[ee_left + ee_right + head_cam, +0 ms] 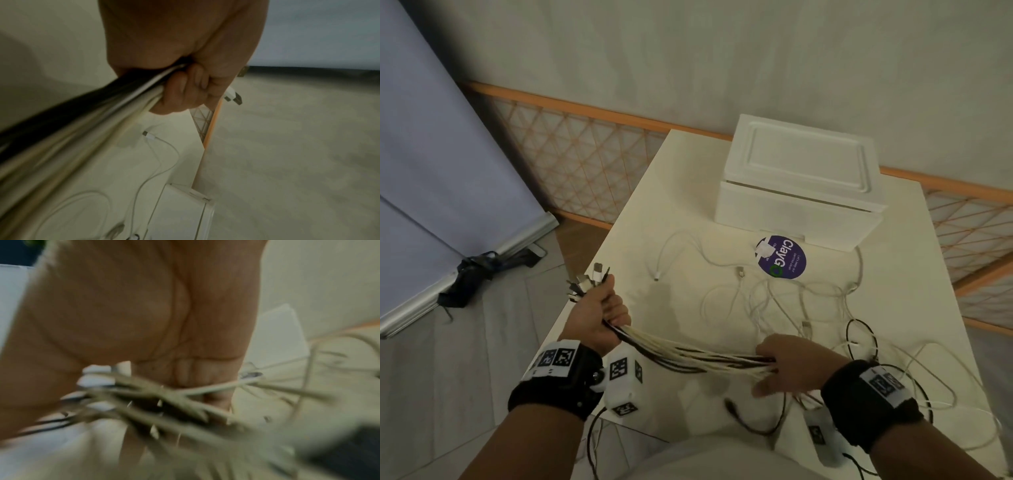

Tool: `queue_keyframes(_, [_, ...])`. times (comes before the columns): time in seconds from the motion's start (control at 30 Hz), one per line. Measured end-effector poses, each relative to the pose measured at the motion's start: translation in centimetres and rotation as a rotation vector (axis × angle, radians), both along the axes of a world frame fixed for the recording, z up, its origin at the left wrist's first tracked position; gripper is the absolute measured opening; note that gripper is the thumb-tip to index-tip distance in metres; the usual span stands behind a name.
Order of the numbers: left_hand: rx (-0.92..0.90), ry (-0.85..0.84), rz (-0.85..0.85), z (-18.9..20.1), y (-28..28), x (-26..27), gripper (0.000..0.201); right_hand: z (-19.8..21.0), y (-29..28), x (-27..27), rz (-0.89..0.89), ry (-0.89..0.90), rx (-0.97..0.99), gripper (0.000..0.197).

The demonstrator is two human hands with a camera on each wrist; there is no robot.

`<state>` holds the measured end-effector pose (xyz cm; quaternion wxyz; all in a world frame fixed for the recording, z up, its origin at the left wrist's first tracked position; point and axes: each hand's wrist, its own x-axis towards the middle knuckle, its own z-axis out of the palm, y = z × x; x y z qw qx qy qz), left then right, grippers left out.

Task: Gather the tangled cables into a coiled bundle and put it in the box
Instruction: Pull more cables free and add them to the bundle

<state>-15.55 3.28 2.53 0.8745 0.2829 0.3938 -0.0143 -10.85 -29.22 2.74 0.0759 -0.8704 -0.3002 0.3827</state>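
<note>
My left hand grips a bundle of white and black cables just below their plug ends, which stick up out of the fist. The bundle runs taut to my right hand, which holds it between thumb and fingers above the table's front. In the left wrist view the fingers are curled round the bundle. The right wrist view is blurred; cables cross under the fingers. The rest of the tangle lies loose on the table. The white box stands at the back with its lid on.
A round purple sticker lies on the white table in front of the box. A dark cable hangs at the front edge. An orange lattice fence and a blue-grey panel stand to the left.
</note>
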Motion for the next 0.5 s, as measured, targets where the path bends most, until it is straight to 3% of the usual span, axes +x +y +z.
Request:
queue_keyframes(0.1, [0.001, 0.031, -0.055, -1.0, -0.2, 0.1, 0.046, -0.8, -0.5, 0.4, -0.113, 0.084, 0.104, 0.073])
queue_keyframes(0.23, [0.043, 0.055, -0.081, -1.4, -0.9, 0.3, 0.047, -1.3, -0.2, 1.3, -0.494, 0.036, 0.315, 0.067])
queue_keyframes(0.3, [0.064, 0.054, -0.106, -1.3, -1.2, 0.5, 0.047, -2.0, 0.2, 2.3, -0.616, -0.04, 0.292, 0.065])
queue_keyframes(0.37, [0.059, 0.05, -0.125, -1.1, -1.5, 0.6, 0.044, -2.7, 0.9, 3.3, -0.658, -0.152, 0.178, 0.067])
queue_keyframes(0.4, [0.055, 0.051, -0.139, -0.9, -1.7, 0.7, 0.042, -3.0, 1.2, 3.9, -0.656, -0.15, 0.164, 0.077])
queue_keyframes(0.47, [0.049, 0.056, -0.172, -0.6, -1.9, 0.8, 0.038, -2.9, 2.0, 4.9, -0.567, -0.12, 0.134, 0.089])
queue_keyframes(0.5, [0.051, 0.059, -0.187, -0.5, -2.0, 0.8, 0.037, -2.7, 2.3, 5.3, -0.482, -0.134, 0.083, 0.085])
